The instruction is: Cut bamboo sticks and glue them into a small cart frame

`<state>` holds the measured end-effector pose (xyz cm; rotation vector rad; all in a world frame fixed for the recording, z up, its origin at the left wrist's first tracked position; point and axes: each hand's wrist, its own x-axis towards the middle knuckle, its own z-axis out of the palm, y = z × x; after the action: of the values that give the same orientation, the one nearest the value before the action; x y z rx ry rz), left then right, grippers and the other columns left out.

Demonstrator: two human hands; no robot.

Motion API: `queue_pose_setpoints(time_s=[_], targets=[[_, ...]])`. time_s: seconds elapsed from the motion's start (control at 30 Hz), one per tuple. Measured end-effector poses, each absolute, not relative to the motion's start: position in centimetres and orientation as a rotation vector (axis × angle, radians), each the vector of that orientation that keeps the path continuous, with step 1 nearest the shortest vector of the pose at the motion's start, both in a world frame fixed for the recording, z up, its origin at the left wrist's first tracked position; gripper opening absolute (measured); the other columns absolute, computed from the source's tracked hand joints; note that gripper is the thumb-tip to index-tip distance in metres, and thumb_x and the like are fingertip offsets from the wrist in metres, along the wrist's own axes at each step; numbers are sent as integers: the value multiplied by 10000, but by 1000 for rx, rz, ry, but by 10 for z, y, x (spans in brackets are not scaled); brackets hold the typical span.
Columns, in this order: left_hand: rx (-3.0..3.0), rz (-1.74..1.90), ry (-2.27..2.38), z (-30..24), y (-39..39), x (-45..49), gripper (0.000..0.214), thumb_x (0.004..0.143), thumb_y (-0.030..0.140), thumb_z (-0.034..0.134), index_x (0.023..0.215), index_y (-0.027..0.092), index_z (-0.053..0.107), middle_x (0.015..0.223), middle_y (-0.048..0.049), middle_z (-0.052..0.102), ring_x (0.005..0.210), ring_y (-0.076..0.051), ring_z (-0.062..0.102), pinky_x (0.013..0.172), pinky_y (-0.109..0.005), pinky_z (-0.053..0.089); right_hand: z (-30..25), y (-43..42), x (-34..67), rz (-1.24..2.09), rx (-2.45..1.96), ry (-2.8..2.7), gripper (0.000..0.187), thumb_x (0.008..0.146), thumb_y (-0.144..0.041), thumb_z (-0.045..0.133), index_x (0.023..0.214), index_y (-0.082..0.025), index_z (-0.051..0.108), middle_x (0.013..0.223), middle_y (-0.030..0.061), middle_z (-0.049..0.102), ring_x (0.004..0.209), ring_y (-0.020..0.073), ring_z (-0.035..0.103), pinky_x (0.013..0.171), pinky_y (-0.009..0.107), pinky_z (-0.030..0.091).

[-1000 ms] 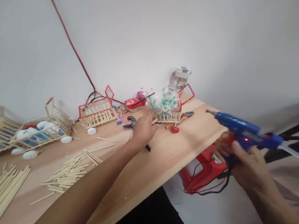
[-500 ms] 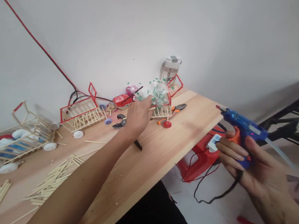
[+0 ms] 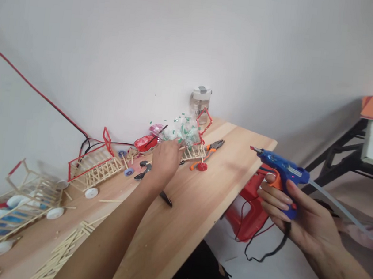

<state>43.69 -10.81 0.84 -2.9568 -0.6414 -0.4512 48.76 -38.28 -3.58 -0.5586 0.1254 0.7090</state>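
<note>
Left hand (image 3: 166, 161): curled, pinching a stick (image 3: 182, 148) beside the cart (image 3: 194, 152)
Right hand (image 3: 303, 218): wrapped round glue gun (image 3: 282, 164)
Cart: red handle (image 3: 208, 115) on, can't tell what's left

We look through one camera worn on the person's head, facing forward and down over the wooden table (image 3: 196, 207) to the pale wall (image 3: 197, 38) on the far side, near enough to take in the left hand (image 3: 167, 160), right hand (image 3: 306, 218) and, nearest us, a black-clad leg (image 3: 205, 274).
</note>
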Motion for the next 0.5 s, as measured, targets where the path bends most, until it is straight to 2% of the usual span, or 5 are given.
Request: queue_pose_setpoints(time_s=[0.1, 0.23, 0.33, 0.5], targets=[[-2972, -517, -624, 11, -108, 441, 260, 907, 328, 458, 941, 187, 673, 875, -107, 709, 873, -269, 658, 679, -306, 425, -36, -384, 491, 696, -560, 143, 293, 749, -169, 652, 611, -194, 395, 584, -49, 286, 426, 58, 312, 312, 150, 395], [-2959, -573, -676, 20, -105, 443, 274, 900, 297, 446, 899, 183, 695, 830, -101, 715, 842, -251, 661, 669, -296, 402, -37, -385, 495, 700, -531, 118, 142, 738, -156, 675, 756, -153, 534, 589, -59, 295, 438, 47, 330, 338, 143, 416], [-2938, -591, -724, 31, -102, 446, 303, 901, 308, 446, 961, 172, 709, 854, -117, 723, 842, -254, 664, 686, -304, 403, -39, -387, 498, 691, -540, 78, 145, 744, -168, 679, 842, -136, 577, 590, -63, 289, 445, 46, 334, 343, 153, 424], [-2923, -678, -679, 38, -87, 468, 334, 896, 303, 455, 1078, 170, 702, 920, -129, 729, 891, -268, 666, 742, -318, 421, -43, -387, 503, 698, -544, 100, 157, 729, -196, 704, 810, -142, 580, 583, -60, 293, 441, 50, 336, 334, 165, 420]])
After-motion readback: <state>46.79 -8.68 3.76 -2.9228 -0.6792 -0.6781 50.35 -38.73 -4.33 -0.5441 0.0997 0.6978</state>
